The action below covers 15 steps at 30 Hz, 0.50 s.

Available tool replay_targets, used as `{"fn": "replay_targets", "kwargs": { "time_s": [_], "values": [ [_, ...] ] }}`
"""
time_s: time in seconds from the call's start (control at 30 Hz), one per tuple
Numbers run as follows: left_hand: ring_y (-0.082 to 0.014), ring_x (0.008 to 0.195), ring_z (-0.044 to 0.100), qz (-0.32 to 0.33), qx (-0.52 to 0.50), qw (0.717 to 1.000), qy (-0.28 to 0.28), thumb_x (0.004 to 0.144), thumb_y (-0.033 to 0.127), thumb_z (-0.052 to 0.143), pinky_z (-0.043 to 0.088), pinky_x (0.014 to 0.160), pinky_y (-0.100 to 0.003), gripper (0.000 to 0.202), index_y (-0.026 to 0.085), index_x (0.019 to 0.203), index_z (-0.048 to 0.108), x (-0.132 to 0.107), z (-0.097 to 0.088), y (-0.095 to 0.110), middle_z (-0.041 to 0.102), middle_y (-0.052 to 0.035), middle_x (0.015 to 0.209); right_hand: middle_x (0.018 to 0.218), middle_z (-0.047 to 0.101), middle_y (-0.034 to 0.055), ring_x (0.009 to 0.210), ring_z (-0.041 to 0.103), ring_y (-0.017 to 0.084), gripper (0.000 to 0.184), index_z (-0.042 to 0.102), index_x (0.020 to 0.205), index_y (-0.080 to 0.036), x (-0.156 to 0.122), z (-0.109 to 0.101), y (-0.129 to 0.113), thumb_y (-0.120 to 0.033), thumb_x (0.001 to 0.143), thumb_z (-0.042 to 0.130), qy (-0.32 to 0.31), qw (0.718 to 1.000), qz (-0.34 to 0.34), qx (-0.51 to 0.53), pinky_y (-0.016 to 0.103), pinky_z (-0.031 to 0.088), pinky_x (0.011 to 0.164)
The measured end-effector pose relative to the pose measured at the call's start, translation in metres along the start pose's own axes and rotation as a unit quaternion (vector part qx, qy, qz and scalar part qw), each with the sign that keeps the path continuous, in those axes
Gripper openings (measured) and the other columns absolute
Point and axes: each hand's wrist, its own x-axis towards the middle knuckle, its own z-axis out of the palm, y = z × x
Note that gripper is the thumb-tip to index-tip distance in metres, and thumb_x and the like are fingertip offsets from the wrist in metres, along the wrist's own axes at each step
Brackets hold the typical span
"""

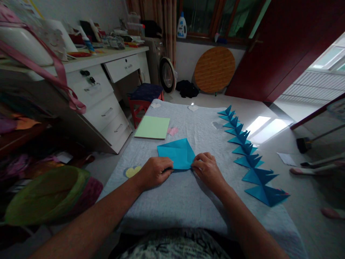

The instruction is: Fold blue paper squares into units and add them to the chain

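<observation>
A blue sheet of origami paper (pixel 176 154), partly folded and creased, lies on the cloth-covered table (pixel 167 205) in front of me. My left hand (pixel 157 171) pinches its near left edge between thumb and fingers. At the near right corner, my right hand (pixel 206 165) grips the paper the same way. Beyond my left hand rests a stack of light green paper squares (pixel 152 127). Along the table's right side runs a row of several folded blue origami pieces (pixel 252 162) with pointed tips.
White drawers (pixel 104 108) and a cluttered desk stand to the left, with a green-rimmed basket (pixel 45 194) below. Past the table are a red stool (pixel 140 104), a washing machine with its door open (pixel 167 75) and a round wooden board (pixel 215 70). A broom (pixel 304 145) is on the right.
</observation>
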Motion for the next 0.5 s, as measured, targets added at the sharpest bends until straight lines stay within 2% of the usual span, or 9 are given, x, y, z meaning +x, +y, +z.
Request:
{"fn": "replay_targets", "kwargs": {
  "time_s": [0.23,0.4,0.5],
  "values": [
    [-0.0192,0.084,0.066,-0.027,-0.054,0.998,-0.012,0.089,0.027,0.063,0.051,0.080,-0.031,0.009,0.020,0.087,0.068,0.003,0.004,0.001,0.070,-0.0050,0.086,0.096,0.068,0.0052,0.096,0.058,0.024,0.010,0.074,0.085,-0.023,-0.019,0.001,-0.002,-0.013,0.083,0.071,0.008,0.994,0.068,0.087,0.041,0.042,0.088],
    [-0.0193,0.083,0.062,-0.103,-0.068,0.992,0.003,0.088,0.032,0.065,0.049,0.080,-0.033,0.015,0.018,0.083,0.067,0.010,0.000,0.001,0.068,-0.0036,0.084,0.094,0.067,0.0045,0.096,0.058,0.023,0.011,0.073,0.080,-0.022,-0.019,0.009,0.002,-0.012,0.083,0.069,0.025,0.987,0.100,0.121,0.040,0.040,0.089],
    [-0.0206,0.091,0.061,-0.140,-0.071,0.987,0.011,0.086,0.031,0.067,0.049,0.086,-0.035,0.014,0.018,0.080,0.067,0.012,0.000,-0.001,0.066,-0.0047,0.094,0.095,0.067,0.0048,0.097,0.057,0.023,0.011,0.072,0.079,-0.023,-0.018,0.011,0.004,-0.014,0.084,0.067,0.028,0.986,0.110,0.118,0.040,0.039,0.090]
  ]
}}
